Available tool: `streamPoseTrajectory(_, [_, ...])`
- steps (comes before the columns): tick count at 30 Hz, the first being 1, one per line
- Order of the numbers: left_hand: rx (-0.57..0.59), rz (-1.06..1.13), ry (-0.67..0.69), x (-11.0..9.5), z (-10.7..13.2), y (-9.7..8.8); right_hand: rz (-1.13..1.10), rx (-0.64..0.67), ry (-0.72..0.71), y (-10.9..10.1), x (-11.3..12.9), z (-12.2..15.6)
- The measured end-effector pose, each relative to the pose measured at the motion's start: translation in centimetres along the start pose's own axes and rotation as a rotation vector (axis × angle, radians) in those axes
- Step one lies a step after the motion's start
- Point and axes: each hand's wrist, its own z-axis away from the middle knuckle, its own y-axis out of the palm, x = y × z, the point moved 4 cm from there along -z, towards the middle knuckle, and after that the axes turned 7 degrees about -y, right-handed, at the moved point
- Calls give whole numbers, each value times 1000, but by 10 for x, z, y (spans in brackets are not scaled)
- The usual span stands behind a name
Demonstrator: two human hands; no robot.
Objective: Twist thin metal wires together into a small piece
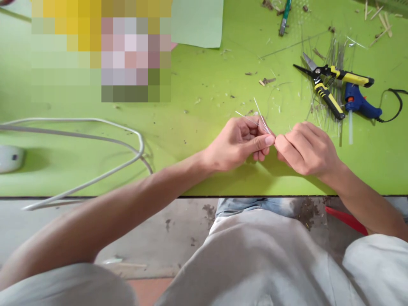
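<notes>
My left hand [239, 142] and my right hand [306, 146] meet over the near part of the green table [204, 97], fingertips touching. The left hand pinches a few thin pale strands [259, 114] that stick up and away from its fingers. My right hand is curled with thumb and forefinger pinched at the same spot on the strands. Both forearms reach in from below.
Yellow-and-black snips [331, 83] and a blue glue gun [360, 102] lie on a scatter of thin stalks at the right. A white cable [105, 146] loops on the left beside a white device [9, 158]. A pale green sheet [197, 21] lies at the back.
</notes>
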Motion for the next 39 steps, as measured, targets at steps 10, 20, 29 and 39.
streamPoseTrajectory(10, [9,70,19,-2,2,6,-117,-109,107,-2,-6,4])
streamPoseTrajectory(20, [-51,16,65,0,0,1,-120,-43,169,5,-12,7])
streamPoseTrajectory(29, [-83,-66,116,-2,-2,-2,-198,-24,199,2,-12,3])
streamPoseTrajectory(39, [-182,-37,259,-7,5,3,-532,-114,358,-3,-10,-1])
